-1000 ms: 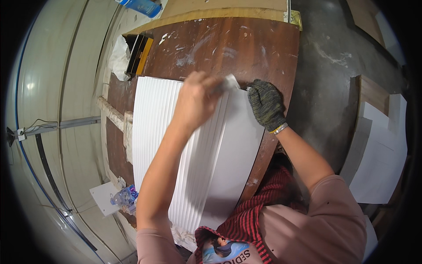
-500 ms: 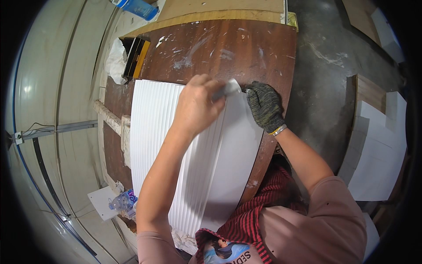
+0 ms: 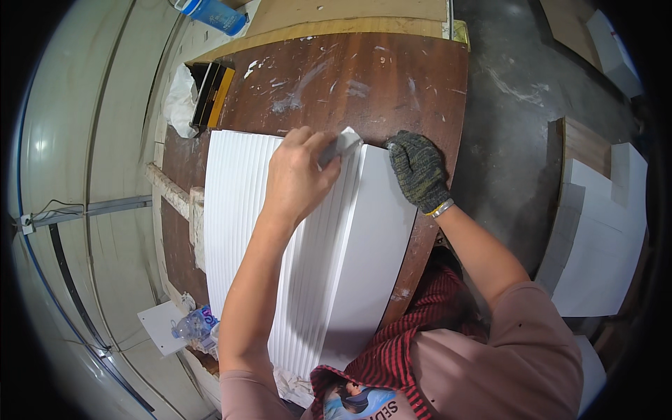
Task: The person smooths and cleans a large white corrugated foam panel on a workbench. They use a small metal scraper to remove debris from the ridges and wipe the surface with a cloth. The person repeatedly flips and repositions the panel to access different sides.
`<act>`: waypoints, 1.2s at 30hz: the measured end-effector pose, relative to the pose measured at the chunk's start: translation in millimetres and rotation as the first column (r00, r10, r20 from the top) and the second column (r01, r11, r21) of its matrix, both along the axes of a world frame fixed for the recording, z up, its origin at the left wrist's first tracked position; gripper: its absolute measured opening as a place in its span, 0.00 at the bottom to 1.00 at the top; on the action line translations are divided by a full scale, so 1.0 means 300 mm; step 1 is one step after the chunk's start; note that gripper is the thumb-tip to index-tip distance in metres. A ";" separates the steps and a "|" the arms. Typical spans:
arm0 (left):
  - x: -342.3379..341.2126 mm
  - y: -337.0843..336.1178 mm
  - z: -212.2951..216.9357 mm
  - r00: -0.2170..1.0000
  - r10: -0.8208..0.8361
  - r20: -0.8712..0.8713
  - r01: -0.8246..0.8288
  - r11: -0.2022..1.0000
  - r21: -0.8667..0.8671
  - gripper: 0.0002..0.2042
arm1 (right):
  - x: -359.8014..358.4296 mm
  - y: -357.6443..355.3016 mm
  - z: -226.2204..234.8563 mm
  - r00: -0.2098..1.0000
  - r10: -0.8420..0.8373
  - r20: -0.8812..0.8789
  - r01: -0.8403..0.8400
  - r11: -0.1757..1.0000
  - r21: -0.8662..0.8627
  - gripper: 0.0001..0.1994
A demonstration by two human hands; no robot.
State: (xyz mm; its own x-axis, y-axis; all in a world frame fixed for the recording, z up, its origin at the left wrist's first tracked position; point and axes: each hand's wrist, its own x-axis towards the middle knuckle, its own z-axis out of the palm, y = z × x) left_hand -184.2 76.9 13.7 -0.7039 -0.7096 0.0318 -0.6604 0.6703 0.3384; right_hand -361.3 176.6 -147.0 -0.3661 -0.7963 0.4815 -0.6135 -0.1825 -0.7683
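A row of white panels [image 3: 241, 210] lies overlapped on the brown table, their long edges showing as narrow ridges. At the right of the row is a wider, smooth white panel [image 3: 378, 210]. My bare left hand [image 3: 301, 171] pinches a folded grey-and-white sheet, seemingly sandpaper [image 3: 344, 144], over the far end of the ridged edges, close to the smooth panel's far left corner. My right hand [image 3: 420, 171], in a dark knitted glove, is closed round the smooth panel's far right corner. Its fingertips are partly hidden.
The brown table [image 3: 364, 77] carries pale smears. At its far left stand a black-and-orange box [image 3: 213, 94] and a crumpled white bag [image 3: 180, 105]. A blue bottle [image 3: 213, 15] is beyond; a clear plastic bottle [image 3: 192, 323] lies near left. White boards [image 3: 595, 238] are at the right.
My left hand has moved left with the folded sheet, from the smooth panel's far end to above the ridged edges. My right hand has stayed at the corner.
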 end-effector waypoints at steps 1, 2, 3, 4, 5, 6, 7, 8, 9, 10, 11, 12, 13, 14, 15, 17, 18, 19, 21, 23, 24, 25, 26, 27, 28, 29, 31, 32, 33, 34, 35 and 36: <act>-0.002 -0.007 0.003 0.998 0.024 -0.049 -0.027 0.998 -0.061 0.13 | 0.000 0.002 0.001 0.999 0.034 0.042 -0.036 0.998 0.050 0.11; -0.003 -0.005 0.009 0.989 0.114 -0.093 -0.125 0.984 -0.128 0.13 | -0.001 0.005 0.002 0.992 0.069 0.101 -0.079 0.992 0.097 0.11; -0.005 -0.004 0.015 0.978 0.183 -0.098 -0.196 0.970 -0.145 0.13 | -0.001 0.007 0.004 0.994 0.068 0.085 -0.076 0.993 0.090 0.11; -0.008 -0.001 0.021 0.958 0.254 -0.130 -0.276 0.943 -0.186 0.14 | -0.001 0.009 0.006 0.995 0.065 0.081 -0.072 0.994 0.082 0.11; -0.006 0.011 0.026 0.954 0.276 -0.116 -0.285 0.956 -0.066 0.16 | -0.001 0.010 0.008 0.995 0.059 0.079 -0.064 0.996 0.064 0.11; -0.005 0.022 0.027 0.967 0.235 -0.100 -0.232 0.972 0.049 0.17 | -0.001 0.012 0.011 0.997 0.046 0.066 -0.051 0.996 0.070 0.11; 0.002 0.040 0.026 0.990 0.088 -0.114 -0.092 0.995 -0.033 0.18 | 0.000 0.012 0.016 0.997 0.037 0.063 -0.041 0.997 0.061 0.11; 0.012 0.061 0.019 1.000 -0.014 -0.018 0.013 0.999 -0.042 0.18 | 0.001 0.012 0.021 0.998 0.030 0.056 -0.032 0.999 0.037 0.11; 0.031 0.057 0.010 0.995 0.010 -0.099 -0.020 0.994 -0.105 0.18 | 0.002 0.010 0.026 0.996 0.047 0.073 -0.049 0.998 0.027 0.11; 0.058 0.050 -0.005 0.993 0.032 -0.117 -0.046 0.992 -0.113 0.18 | 0.001 0.010 0.030 0.994 0.066 0.086 -0.071 0.996 0.057 0.12; 0.088 0.036 -0.029 0.986 0.019 -0.164 -0.041 0.990 -0.134 0.17 | 0.002 0.007 0.033 0.995 0.073 0.075 -0.078 0.995 0.063 0.12; 0.125 0.002 -0.054 0.982 0.129 -0.141 -0.145 0.984 -0.106 0.17 | 0.001 0.004 0.035 0.994 0.078 0.080 -0.085 0.992 0.088 0.12; 0.175 -0.050 -0.069 0.968 0.205 -0.143 -0.219 0.971 -0.092 0.17 | 0.003 0.003 0.037 0.994 0.080 0.071 -0.086 0.992 0.097 0.12; 0.230 -0.115 -0.080 0.956 0.215 -0.198 -0.240 0.964 -0.112 0.16 | 0.002 0.004 0.039 0.994 0.079 0.075 -0.087 0.990 0.115 0.12; 0.286 -0.175 -0.090 0.941 0.321 -0.104 -0.332 0.937 -0.112 0.16 | 0.002 0.002 0.040 0.993 0.073 0.087 -0.084 0.988 0.127 0.12; 0.393 -0.310 -0.078 0.920 0.389 -0.054 -0.392 0.900 -0.191 0.16 | 0.000 0.003 0.043 0.995 0.075 0.064 -0.081 0.991 0.104 0.12; 0.428 -0.360 -0.062 0.919 0.392 -0.035 -0.390 0.894 -0.220 0.16 | 0.000 0.003 0.044 0.995 0.077 0.067 -0.083 0.992 0.092 0.12; 0.451 -0.397 -0.034 0.887 0.461 -0.014 -0.445 0.848 -0.287 0.16 | -0.001 0.005 0.046 0.994 0.088 0.060 -0.094 0.990 0.106 0.12; 0.457 -0.399 -0.004 0.810 0.585 0.040 -0.535 0.765 -0.359 0.16 | -0.001 0.008 0.047 0.993 0.081 0.084 -0.089 0.991 0.101 0.12; 0.423 -0.342 0.002 0.868 0.479 -0.130 -0.494 0.861 -0.126 0.17 | 0.001 0.011 0.047 0.988 0.078 0.136 -0.096 0.986 0.135 0.12; 0.403 -0.310 -0.008 0.855 0.472 -0.217 -0.481 0.876 0.010 0.17 | 0.003 0.011 0.047 0.988 0.076 0.137 -0.094 0.987 0.129 0.13; 0.391 -0.272 -0.023 0.926 0.353 -0.135 -0.356 0.935 0.003 0.18 | 0.004 0.011 0.047 0.986 0.073 0.148 -0.091 0.989 0.119 0.13; 0.387 -0.259 -0.032 0.981 0.159 -0.107 -0.161 0.987 -0.015 0.19 | 0.006 0.010 0.046 0.984 0.070 0.163 -0.087 0.991 0.101 0.13; 0.387 -0.259 -0.043 0.994 0.088 -0.059 -0.094 0.989 -0.116 0.19 | 0.007 0.010 0.045 0.985 0.070 0.160 -0.088 0.991 0.104 0.13; 0.403 -0.267 -0.048 0.978 0.207 -0.017 -0.207 0.966 -0.156 0.19 | 0.008 0.010 0.045 0.984 0.074 0.160 -0.093 0.989 0.113 0.14; 0.424 -0.323 -0.038 0.968 0.253 0.001 -0.247 0.947 -0.207 0.18 | 0.007 0.010 0.045 0.984 0.082 0.161 -0.101 0.989 0.113 0.14; 0.483 -0.441 -0.002 0.903 0.424 0.071 -0.391 0.879 -0.273 0.16 | 0.004 0.010 0.046 0.987 0.093 0.129 -0.108 0.988 0.113 0.14; 0.510 -0.472 0.012 0.846 0.529 0.073 -0.492 0.826 -0.276 0.16 | 0.002 0.009 0.045 0.987 0.104 0.120 -0.118 0.987 0.112 0.14; 0.526 -0.473 0.012 0.867 0.497 0.026 -0.457 0.815 -0.355 0.16 | -0.001 0.009 0.046 0.987 0.110 0.117 -0.122 0.987 0.102 0.14; 0.537 -0.467 0.011 0.815 0.578 0.041 -0.520 0.761 -0.388 0.16 | -0.002 0.009 0.046 0.985 0.124 0.122 -0.134 0.988 0.076 0.14; 0.541 -0.453 0.008 0.862 0.504 -0.061 -0.500 0.824 -0.267 0.16 | -0.004 0.009 0.047 0.987 0.121 0.107 -0.130 0.988 0.082 0.14; 0.538 -0.418 -0.005 0.855 0.496 -0.151 -0.515 0.848 -0.127 0.16 | -0.004 0.010 0.047 0.987 0.126 0.101 -0.134 0.988 0.073 0.15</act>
